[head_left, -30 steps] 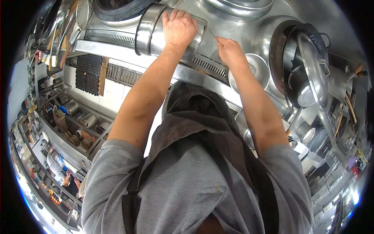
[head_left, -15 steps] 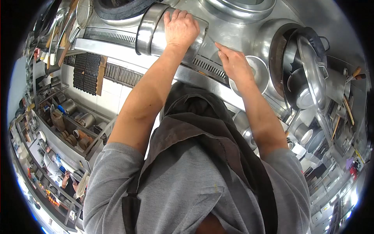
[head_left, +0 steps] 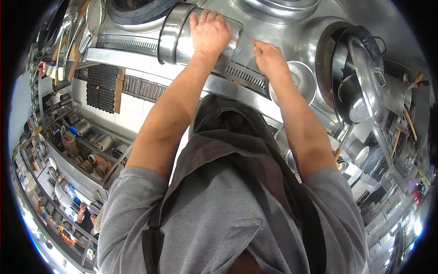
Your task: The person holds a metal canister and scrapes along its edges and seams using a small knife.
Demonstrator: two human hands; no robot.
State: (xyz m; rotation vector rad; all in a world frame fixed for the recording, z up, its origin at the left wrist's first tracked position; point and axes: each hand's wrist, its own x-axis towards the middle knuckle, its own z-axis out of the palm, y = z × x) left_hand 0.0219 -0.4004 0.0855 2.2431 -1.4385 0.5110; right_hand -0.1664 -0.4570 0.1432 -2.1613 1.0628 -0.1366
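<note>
A steel pot [head_left: 171, 37] lies tipped on its side on the steel counter. My left hand [head_left: 211, 33] rests on top of its wall, fingers bent over the metal. Just right of the pot's base, my right hand [head_left: 269, 57] is closed with the index finger toward the pot. A thin tool seems to be in its grip, but its blade is hard to make out now. Under my right wrist sits a round metal bowl [head_left: 304, 82].
A dark wok ring [head_left: 137, 17] is at the upper left. Pans and a steel lid [head_left: 365, 77] stand on the right. Utensils hang at the far left. Slotted drain grates [head_left: 245, 75] line the counter's front. At lower left, another person's hand [head_left: 81, 213] shows.
My right hand has shifted slightly up and left, toward the pot's base. My left hand and the pot have barely moved.
</note>
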